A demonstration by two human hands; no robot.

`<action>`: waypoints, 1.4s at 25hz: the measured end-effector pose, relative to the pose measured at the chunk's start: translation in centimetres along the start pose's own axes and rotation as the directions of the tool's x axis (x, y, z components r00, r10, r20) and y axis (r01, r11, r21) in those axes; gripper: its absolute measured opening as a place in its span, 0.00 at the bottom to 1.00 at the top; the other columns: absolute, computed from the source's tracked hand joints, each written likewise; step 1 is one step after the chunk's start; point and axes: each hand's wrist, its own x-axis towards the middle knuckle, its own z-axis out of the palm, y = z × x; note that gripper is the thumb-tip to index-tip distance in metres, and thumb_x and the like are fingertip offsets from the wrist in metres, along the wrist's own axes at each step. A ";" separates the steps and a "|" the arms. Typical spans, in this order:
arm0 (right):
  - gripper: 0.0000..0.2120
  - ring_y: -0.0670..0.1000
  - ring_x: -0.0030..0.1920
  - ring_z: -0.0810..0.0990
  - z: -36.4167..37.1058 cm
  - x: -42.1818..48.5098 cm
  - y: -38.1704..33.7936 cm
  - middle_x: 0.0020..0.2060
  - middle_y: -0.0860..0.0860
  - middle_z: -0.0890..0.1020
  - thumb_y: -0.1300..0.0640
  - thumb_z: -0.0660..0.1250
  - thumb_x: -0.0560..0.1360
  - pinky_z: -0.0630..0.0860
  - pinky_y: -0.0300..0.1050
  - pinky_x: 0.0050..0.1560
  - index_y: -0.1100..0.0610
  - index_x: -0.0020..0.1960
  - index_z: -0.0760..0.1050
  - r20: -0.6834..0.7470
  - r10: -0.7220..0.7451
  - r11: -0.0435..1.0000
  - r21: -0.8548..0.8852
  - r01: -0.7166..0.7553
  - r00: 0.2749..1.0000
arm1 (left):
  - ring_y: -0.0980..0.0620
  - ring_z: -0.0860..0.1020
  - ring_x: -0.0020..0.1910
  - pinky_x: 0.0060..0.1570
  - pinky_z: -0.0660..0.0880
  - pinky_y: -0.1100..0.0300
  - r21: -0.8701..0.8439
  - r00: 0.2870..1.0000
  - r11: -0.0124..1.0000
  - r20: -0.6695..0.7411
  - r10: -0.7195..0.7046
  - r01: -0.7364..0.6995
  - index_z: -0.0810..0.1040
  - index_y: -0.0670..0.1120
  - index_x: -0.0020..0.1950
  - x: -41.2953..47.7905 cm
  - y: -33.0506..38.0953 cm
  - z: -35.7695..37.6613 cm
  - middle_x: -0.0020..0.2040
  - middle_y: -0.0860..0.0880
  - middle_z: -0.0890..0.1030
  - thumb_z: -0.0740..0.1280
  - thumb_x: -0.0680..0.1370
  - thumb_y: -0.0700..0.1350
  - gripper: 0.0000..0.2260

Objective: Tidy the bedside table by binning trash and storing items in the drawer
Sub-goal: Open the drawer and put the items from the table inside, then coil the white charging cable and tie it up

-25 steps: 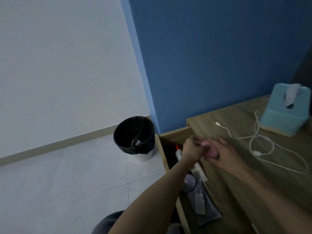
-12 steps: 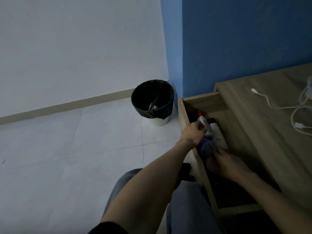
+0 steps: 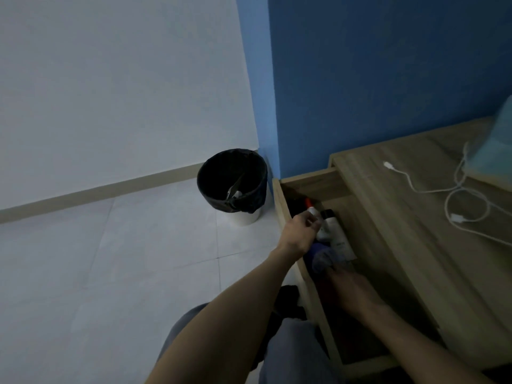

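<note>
At drawer (image 3: pixel 312 184) left edge, left hand (image 3: pixel 300 234), fingers curled by bottle (image 3: pixel 323 233) (grip unclear), right hand (image 3: pixel 352 290) inside, fingers blurred

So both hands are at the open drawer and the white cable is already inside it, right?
No. The head view shows the white cable lying on the table top, not inside the drawer. The left hand and right hand are at the open drawer, as you said.
</note>
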 end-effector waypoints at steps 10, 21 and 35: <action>0.19 0.67 0.49 0.76 -12.0 0.0 13.5 0.51 0.67 0.76 0.69 0.71 0.62 0.72 0.52 0.50 0.67 0.53 0.74 -0.742 0.382 0.921 0.356 -0.159 0.551 | 0.44 0.74 0.63 0.59 0.70 0.59 0.078 0.960 0.978 0.220 0.172 -0.193 0.74 0.45 0.65 4.0 10.3 7.6 0.64 0.42 0.77 0.61 0.78 0.41 0.16; 0.08 0.57 0.38 0.80 -12.9 -0.3 18.6 0.35 0.56 0.81 0.62 0.67 0.71 0.77 0.51 0.43 0.52 0.37 0.73 -0.544 0.332 0.899 0.430 -0.084 0.770 | 0.43 0.62 0.72 0.71 0.62 0.52 0.258 0.946 0.916 0.188 0.263 -0.306 0.62 0.46 0.74 5.0 13.4 8.8 0.74 0.43 0.63 0.62 0.75 0.35 0.27; 0.10 0.44 0.28 0.80 -42.0 -18.6 6.9 0.31 0.50 0.83 0.64 0.57 0.78 0.76 0.33 0.32 0.61 0.43 0.76 -0.801 0.116 0.494 0.559 0.666 0.587 | 0.60 0.74 0.22 0.30 0.75 0.66 -0.336 0.720 0.672 -0.027 0.694 -0.660 0.70 0.44 0.41 -7.2 38.0 -5.3 0.22 0.52 0.77 0.59 0.81 0.37 0.09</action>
